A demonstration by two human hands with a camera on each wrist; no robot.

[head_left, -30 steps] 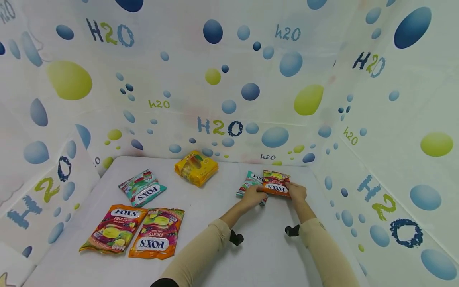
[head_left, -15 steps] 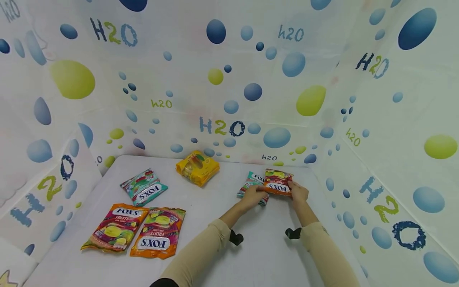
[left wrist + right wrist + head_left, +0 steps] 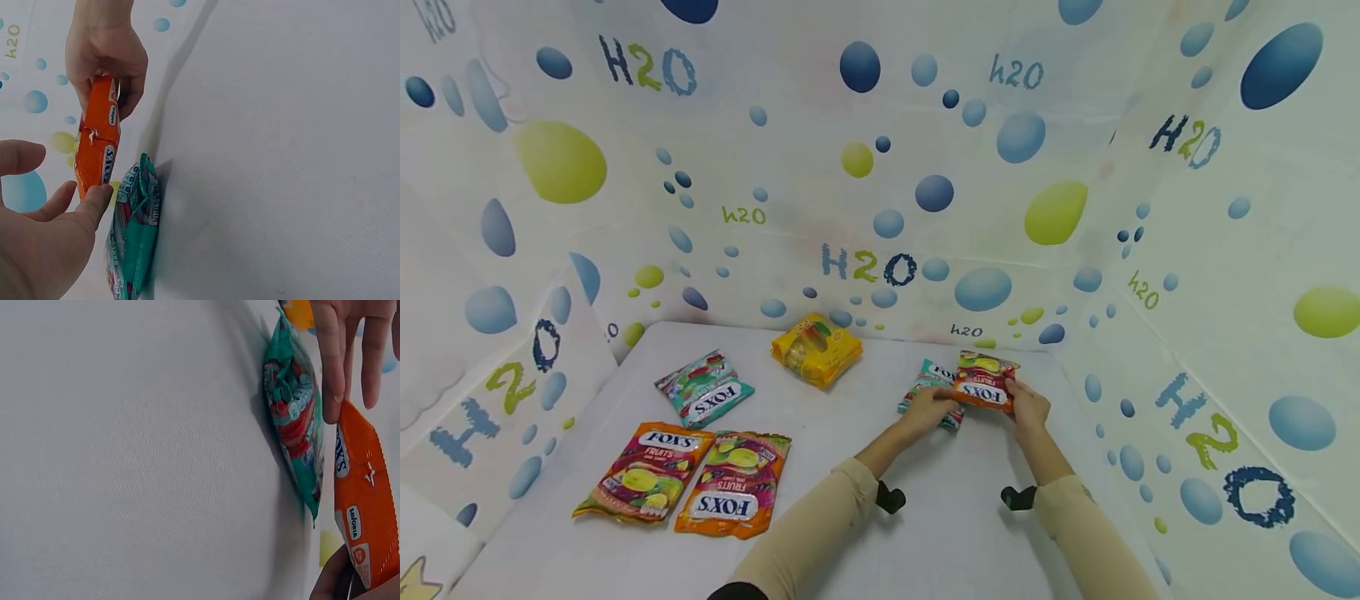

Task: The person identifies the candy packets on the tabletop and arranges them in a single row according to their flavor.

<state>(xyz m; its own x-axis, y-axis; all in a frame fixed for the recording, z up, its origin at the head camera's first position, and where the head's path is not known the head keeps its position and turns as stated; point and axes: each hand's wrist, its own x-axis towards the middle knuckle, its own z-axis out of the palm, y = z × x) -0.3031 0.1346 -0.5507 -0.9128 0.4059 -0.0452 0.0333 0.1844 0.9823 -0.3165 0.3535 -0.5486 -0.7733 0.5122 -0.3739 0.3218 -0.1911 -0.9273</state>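
Note:
An orange-and-red FOX'S fruits candy bag (image 3: 987,379) is held tilted up at the back right of the table. My right hand (image 3: 1030,407) grips its right end; in the left wrist view that hand (image 3: 109,53) pinches it from the far side. My left hand (image 3: 927,410) reaches its lower left corner. Seen from the right wrist, the left fingers (image 3: 372,359) are mostly straight, with one fingertip touching the candy bag (image 3: 365,494). Beside it a teal FOX'S bag (image 3: 922,382) lies on the table, partly covered by the left hand in the head view.
Two larger orange FOX'S bags (image 3: 651,475) (image 3: 733,483) lie side by side at the front left. Behind them is another teal bag (image 3: 706,390). A yellow packet (image 3: 817,350) sits near the back wall. Patterned sheets (image 3: 850,200) surround the white table (image 3: 955,517).
The orange candy bag has shifted and turned slightly, its right end moving a little to the right with my right hand. The head view has swung slightly; the other bags stay put.

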